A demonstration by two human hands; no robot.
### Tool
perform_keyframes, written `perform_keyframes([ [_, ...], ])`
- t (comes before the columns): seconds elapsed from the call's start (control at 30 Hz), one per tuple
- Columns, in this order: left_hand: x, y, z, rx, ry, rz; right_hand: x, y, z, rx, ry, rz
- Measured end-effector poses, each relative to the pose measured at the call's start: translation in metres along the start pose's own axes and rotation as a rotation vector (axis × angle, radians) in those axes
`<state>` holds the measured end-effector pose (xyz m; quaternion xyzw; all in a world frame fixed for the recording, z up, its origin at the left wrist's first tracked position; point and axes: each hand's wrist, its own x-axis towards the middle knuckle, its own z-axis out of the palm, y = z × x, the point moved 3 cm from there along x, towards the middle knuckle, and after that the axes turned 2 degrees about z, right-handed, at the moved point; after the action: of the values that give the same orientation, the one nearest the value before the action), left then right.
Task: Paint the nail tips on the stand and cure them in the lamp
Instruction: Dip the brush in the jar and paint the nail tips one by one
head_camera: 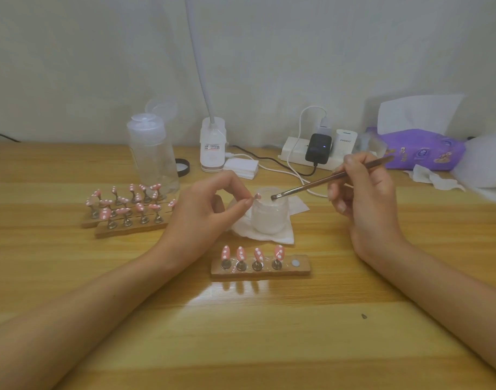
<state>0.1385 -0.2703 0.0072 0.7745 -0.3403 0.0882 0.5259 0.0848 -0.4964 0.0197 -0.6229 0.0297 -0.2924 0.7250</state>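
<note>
Wooden table (269, 327) against a pale wall, cluttered along the back edge. Left hand (201, 218) raised over the table, thumb and forefinger pinched shut on one pink nail tip (257, 196) with white dots, held just left of the white jar (270, 213). Other fingers curled loosely. Right hand (364, 192) grips a thin brush (325, 180) pen-style, fingers closed around the handle; bristle end sits at the jar's open mouth, can't tell if it's touching the contents. Jar stands on a white tissue (280, 237).

Near stand (260, 267), a small wooden strip, lies in front of the jar between the forearms: four pink dotted tips upright on metal holders, fifth spot at the right end shows only a bare pale disc. Two more stands (125, 218) sit side by side at left, full of similar pink dotted tips.

Back row, left to right: clear plastic bottle (152, 153), black cap (182, 167), white clip-on lamp base (213, 147) with its neck going up out of view, stack of white pads (241, 167), white power strip (305, 153) with a black charger (318, 149) plugged in, purple tissue pack (421, 149)
</note>
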Motion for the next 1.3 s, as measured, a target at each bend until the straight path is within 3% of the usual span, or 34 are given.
perform_keyframes([
  [0.27,0.000,0.002,0.000,-0.006,-0.006,-0.005,0.010,-0.006,-0.016,0.048,0.178,0.036],
  [0.37,0.000,0.002,0.000,-0.008,-0.004,-0.006,0.009,-0.007,-0.012,0.157,0.047,-0.027],
  [0.47,0.000,0.002,0.000,-0.004,-0.003,-0.006,0.007,-0.008,-0.006,0.044,-0.102,-0.134],
  [0.67,0.000,0.002,0.000,0.000,-0.010,0.002,0.008,-0.016,-0.010,-0.008,-0.112,-0.234],
  [0.8,0.000,0.001,0.000,-0.007,-0.017,-0.012,0.010,-0.016,-0.013,0.073,-0.045,-0.167],
  [0.9,0.001,0.001,0.001,-0.021,-0.021,-0.018,0.008,-0.006,-0.009,0.228,-0.007,0.001],
  [1.0,0.001,0.001,0.000,-0.018,-0.020,-0.015,0.002,0.005,-0.002,0.216,-0.012,0.157],
  [1.3,0.001,0.002,0.001,0.012,-0.011,0.034,-0.002,0.006,0.002,0.164,-0.066,0.176],
])
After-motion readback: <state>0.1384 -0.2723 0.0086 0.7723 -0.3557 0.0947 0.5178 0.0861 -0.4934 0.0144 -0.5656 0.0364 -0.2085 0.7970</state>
